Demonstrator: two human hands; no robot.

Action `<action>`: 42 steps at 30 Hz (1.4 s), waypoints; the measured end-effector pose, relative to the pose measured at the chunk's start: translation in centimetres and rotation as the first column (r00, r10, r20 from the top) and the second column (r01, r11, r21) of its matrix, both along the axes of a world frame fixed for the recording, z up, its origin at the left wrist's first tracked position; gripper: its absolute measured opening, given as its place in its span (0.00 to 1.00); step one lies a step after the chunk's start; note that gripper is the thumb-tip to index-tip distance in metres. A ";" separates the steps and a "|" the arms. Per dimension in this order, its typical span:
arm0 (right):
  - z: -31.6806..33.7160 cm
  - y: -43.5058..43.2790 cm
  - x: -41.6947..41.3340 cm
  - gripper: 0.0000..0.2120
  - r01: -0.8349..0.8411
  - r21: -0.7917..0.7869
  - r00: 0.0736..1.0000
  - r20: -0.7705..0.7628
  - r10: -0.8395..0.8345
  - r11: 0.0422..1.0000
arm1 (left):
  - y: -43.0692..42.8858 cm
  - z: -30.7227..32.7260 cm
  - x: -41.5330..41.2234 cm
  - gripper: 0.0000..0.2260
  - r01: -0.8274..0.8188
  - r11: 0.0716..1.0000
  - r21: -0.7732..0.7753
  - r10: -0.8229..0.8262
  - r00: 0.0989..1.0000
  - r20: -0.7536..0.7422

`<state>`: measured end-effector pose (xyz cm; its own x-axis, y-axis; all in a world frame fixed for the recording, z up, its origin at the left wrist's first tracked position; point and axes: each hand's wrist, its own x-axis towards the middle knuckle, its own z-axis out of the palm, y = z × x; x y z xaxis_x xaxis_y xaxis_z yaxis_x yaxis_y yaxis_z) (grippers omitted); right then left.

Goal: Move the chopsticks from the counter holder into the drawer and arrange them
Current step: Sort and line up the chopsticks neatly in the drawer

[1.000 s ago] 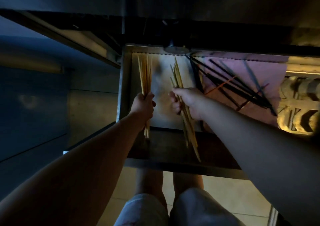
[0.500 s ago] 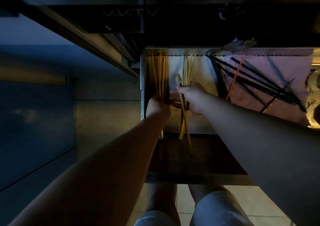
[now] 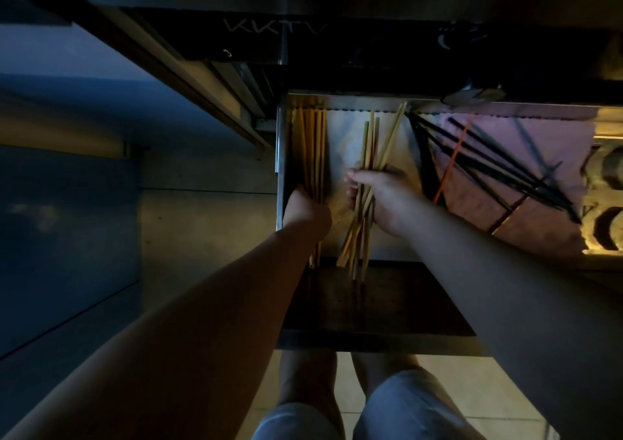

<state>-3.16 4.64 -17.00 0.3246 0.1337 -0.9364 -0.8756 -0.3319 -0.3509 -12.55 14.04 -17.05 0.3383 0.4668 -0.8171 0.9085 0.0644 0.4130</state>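
Observation:
An open metal drawer [image 3: 280,156] sits below the dark counter edge. My left hand [image 3: 305,209] grips a straight bundle of wooden chopsticks [image 3: 314,150] lying against the drawer's left wall. My right hand [image 3: 384,197] is closed on a looser, fanned bundle of wooden chopsticks [image 3: 369,143] over the middle of the drawer, with their lower ends sticking out past the drawer's front. The counter holder is out of view.
Several black chopsticks [image 3: 499,166] and an orange one [image 3: 451,160] lie crossed on a pink cloth [image 3: 553,143] in the drawer's right part. A dark shelf [image 3: 371,308] lies in front of the drawer. My legs stand on a tiled floor [image 3: 472,385] below.
My left hand has pushed its bundle up against the drawer's left wall. My right hand's bundle has turned more upright and spread at the top. The view has shifted left.

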 end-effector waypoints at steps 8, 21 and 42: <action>-0.2 1.5 0.2 0.07 0.035 -0.031 0.999 0.018 -0.034 0.999 | 0.2 -0.2 -0.1 0.20 -0.019 0.999 -0.033 0.020 1.000 0.012; -3.8 1.1 -0.7 0.13 -0.237 -0.450 0.786 0.432 0.442 0.861 | -1.4 0.7 0.5 0.39 0.226 0.966 0.125 -0.217 0.973 -0.084; -4.3 0.5 -0.7 0.15 -0.467 -0.486 0.611 0.425 0.667 0.738 | -1.5 -0.8 0.4 0.44 0.698 0.709 0.096 -0.658 0.705 -0.265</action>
